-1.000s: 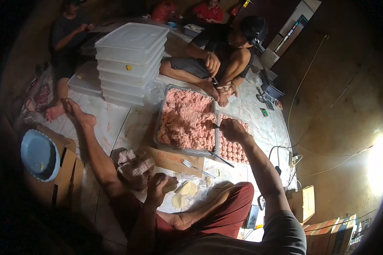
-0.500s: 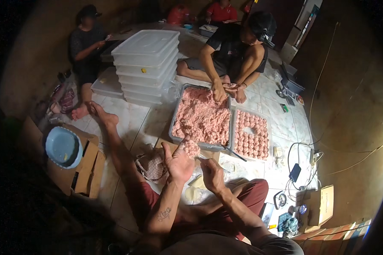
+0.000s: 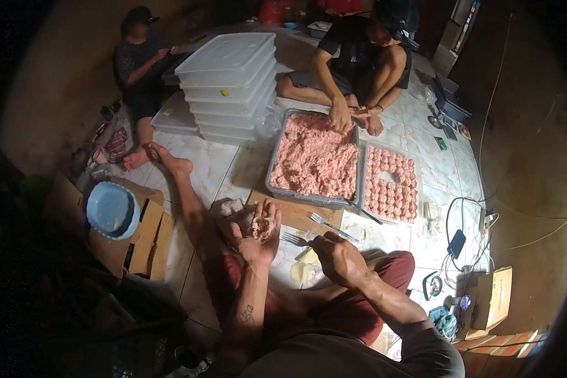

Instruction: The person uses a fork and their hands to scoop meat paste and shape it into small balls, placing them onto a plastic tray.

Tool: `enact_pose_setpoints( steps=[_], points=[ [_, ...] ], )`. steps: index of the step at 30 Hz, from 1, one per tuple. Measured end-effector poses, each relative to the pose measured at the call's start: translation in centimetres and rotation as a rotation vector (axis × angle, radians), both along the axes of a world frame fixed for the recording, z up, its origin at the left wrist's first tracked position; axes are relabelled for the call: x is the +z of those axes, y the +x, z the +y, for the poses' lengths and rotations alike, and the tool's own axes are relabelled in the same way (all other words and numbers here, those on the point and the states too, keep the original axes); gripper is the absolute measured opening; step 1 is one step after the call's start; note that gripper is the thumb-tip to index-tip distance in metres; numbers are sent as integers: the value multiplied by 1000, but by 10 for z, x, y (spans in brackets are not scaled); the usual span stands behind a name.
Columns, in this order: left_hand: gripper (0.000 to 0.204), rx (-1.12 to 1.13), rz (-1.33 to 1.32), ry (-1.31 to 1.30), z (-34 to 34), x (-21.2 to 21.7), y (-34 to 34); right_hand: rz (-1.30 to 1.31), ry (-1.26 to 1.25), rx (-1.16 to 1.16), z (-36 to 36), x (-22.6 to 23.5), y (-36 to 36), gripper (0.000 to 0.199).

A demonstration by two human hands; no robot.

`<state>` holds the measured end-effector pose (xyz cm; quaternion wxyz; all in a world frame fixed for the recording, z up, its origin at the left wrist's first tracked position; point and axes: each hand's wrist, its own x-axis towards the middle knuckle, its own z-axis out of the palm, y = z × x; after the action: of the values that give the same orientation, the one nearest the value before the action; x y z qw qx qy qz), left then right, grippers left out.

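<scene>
My left hand (image 3: 253, 251) is palm up with fingers extended. On it lies a clump of pink mince (image 3: 263, 229), apparently on a thin pale wrapper. Closed around a metal fork (image 3: 295, 240), my right hand (image 3: 340, 259) is just to the right, its tines pointing toward the left palm. A second fork (image 3: 331, 225) rests beyond it on a cardboard piece (image 3: 283, 211). Pale round wrappers (image 3: 303, 273) lie below the right hand. Ahead stands a grey tub (image 3: 271, 165) heaped with mince (image 3: 315, 157). Beside it, a clear tray (image 3: 420, 183) holds rows of small pink dumplings (image 3: 390, 198).
A co-worker (image 3: 359, 69) sits across the tub, one hand at the mince. Another person (image 3: 142, 69) sits far left. Stacked lidded plastic boxes (image 3: 227, 82) stand between them. A blue basin (image 3: 112, 211) sits on cardboard at left; cables (image 3: 460, 220) and a carton (image 3: 492, 299) lie right.
My left hand has lowered toward me, its mince now more folded in the palm. The fork in my right hand has drawn away from it. The view has shifted.
</scene>
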<state>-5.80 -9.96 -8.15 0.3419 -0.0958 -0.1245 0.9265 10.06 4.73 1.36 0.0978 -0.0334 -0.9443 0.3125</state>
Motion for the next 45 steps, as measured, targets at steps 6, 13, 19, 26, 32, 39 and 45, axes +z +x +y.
enact_pose_setpoints(
  steps=[6, 13, 19, 26, 32, 39, 45],
  points=[
    [99, -249, 205, -51, 9, -1, 17, 120, -98, -11, -19, -40, -4, 26],
    [104, -530, 256, -148, 0, 2, 16, 198, 77, 155, 23, -46, -10, 28],
    [100, -534, 142, -119, -5, -46, 20, 209, 284, 212, 28, -50, -16, 31],
    [81, -524, 161, -86, -19, -94, 12, 299, 345, 15, 94, -24, -50, 4],
    [80, -562, -64, -287, -5, -125, 29, 136, 827, -354, 199, -31, -119, 11],
    [74, -501, 180, -645, -16, -85, 25, 29, 879, -58, 195, -55, -145, 7],
    [86, -632, 130, -309, -3, -94, 20, 130, 440, -57, 222, -39, -98, 7]
  ],
)
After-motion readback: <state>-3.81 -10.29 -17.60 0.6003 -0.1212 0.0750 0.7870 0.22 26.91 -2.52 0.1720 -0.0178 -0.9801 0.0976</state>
